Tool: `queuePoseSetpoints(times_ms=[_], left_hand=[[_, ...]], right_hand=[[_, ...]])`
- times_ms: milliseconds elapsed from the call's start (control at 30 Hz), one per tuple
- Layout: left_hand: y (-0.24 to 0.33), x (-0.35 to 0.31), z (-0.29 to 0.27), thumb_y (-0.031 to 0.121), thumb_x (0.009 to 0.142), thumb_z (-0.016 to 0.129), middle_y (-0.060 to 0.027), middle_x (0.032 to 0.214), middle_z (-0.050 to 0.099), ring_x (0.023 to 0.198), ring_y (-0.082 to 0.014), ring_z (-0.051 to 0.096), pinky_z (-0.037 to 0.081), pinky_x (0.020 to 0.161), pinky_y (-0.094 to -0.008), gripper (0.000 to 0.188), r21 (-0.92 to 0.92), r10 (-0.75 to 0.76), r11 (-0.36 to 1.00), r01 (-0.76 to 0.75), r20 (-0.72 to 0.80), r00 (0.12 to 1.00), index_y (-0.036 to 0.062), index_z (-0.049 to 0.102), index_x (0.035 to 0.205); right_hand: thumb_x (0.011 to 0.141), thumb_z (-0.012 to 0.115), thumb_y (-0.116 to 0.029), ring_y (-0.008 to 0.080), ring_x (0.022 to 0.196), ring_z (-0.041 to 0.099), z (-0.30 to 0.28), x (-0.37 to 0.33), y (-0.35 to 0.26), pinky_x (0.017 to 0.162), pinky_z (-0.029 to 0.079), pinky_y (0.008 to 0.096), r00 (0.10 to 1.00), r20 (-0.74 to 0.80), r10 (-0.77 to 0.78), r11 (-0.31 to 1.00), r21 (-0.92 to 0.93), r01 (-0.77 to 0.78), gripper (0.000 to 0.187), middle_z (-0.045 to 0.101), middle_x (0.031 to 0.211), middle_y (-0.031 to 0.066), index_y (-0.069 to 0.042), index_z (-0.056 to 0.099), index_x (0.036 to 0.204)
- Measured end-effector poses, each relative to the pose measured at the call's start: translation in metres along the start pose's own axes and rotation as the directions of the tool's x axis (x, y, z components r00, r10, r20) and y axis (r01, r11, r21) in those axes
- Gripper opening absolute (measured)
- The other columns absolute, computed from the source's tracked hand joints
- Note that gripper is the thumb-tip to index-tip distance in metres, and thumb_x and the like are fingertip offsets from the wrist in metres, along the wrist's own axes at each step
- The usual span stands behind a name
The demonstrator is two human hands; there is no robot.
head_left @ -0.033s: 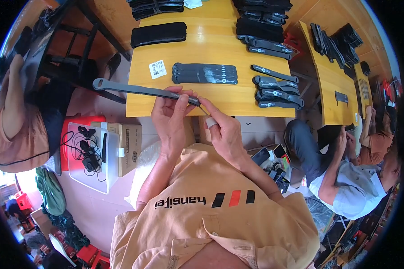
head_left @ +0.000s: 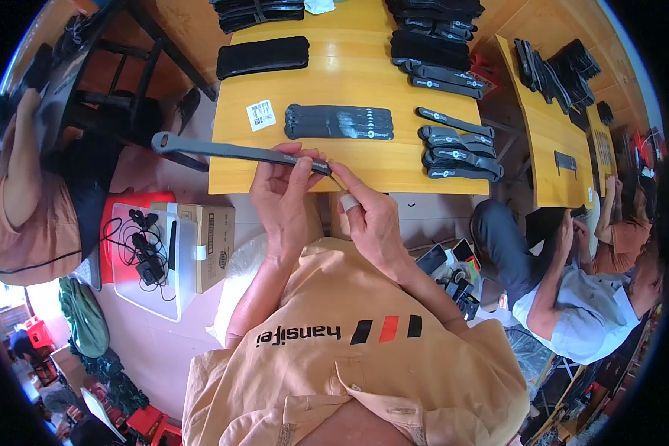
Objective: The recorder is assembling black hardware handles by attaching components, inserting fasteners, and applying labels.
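A long dark grey strap (head_left: 223, 150) with a slot at its far-left end is held over the table's front edge. My left hand (head_left: 284, 201) pinches it near its right end, thumb on top. Close against that end is my right hand (head_left: 373, 223), fingers closed round a thin metal tool (head_left: 339, 183) whose kind I cannot make out; its tip meets the strap's end. A pale wrap (head_left: 349, 202) circles one right finger. Behind the hands, a row of overlapping dark straps (head_left: 323, 123) lies on the yellow table (head_left: 253, 175).
Right of the row sit stacked straps (head_left: 459, 154); more piles (head_left: 263, 57) lie farther back. A white label (head_left: 260, 116) rests at left. Below, a clear plastic bin (head_left: 152, 290) with cables stands beside a cardboard box (head_left: 217, 249). Other people work at left and right.
The strap's free left end has shifted very slightly to the left and down. Both hands stay in place.
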State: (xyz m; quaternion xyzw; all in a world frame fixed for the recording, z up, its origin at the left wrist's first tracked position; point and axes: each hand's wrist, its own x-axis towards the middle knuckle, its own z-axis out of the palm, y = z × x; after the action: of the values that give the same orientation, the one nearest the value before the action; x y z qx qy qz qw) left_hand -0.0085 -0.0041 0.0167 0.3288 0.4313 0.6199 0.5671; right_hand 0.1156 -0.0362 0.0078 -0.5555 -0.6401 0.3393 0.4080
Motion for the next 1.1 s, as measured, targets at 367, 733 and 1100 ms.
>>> queuePoseSetpoints(times_ms=[367, 733, 1100], left_hand=[[-0.016, -0.003, 0.0, 0.001, 0.084, 0.058, -0.008, 0.096, 0.06, 0.086, -0.0122, 0.057, 0.049, 0.078, -0.0249, 0.021, 0.037, 0.069, 0.997, -0.07, 0.031, 0.997, -0.0025, 0.054, 0.104], [-0.015, -0.01, 0.012, 0.004, 0.087, 0.054, -0.0115, 0.1, 0.059, 0.087, -0.0142, 0.059, 0.05, 0.08, -0.0261, 0.02, 0.02, 0.048, 0.999, -0.048, 0.015, 0.999, -0.0039, 0.05, 0.106], [-0.021, -0.001, 0.005, 0.007, 0.086, 0.055, -0.0111, 0.092, 0.061, 0.081, -0.0175, 0.062, 0.054, 0.072, -0.0306, 0.017, -0.277, -0.152, 0.95, 0.143, -0.011, 0.988, -0.0014, 0.052, 0.1]], right_hand=[[0.071, 0.046, 0.015, 0.0212, 0.06, 0.058, 0.003, 0.0, -0.005, 0.058, 0.046, 0.0271, 0.994, -0.092, -0.062, 0.996, -0.07, 0.056, 0.057, 0.056, 0.07, 0.0133, -0.012, 0.054, 0.121], [0.067, 0.053, 0.009, 0.0326, 0.067, 0.058, 0.007, -0.001, -0.003, 0.059, 0.046, 0.0401, 0.977, -0.171, -0.125, 0.978, -0.189, 0.092, 0.065, 0.058, 0.076, 0.0144, -0.012, 0.045, 0.127], [0.069, 0.058, 0.0, 0.0222, 0.061, 0.054, 0.007, 0.0, -0.005, 0.052, 0.045, 0.0346, 0.954, -0.182, -0.238, 0.869, -0.479, 0.126, 0.054, 0.049, 0.067, 0.0056, -0.012, 0.052, 0.122]])
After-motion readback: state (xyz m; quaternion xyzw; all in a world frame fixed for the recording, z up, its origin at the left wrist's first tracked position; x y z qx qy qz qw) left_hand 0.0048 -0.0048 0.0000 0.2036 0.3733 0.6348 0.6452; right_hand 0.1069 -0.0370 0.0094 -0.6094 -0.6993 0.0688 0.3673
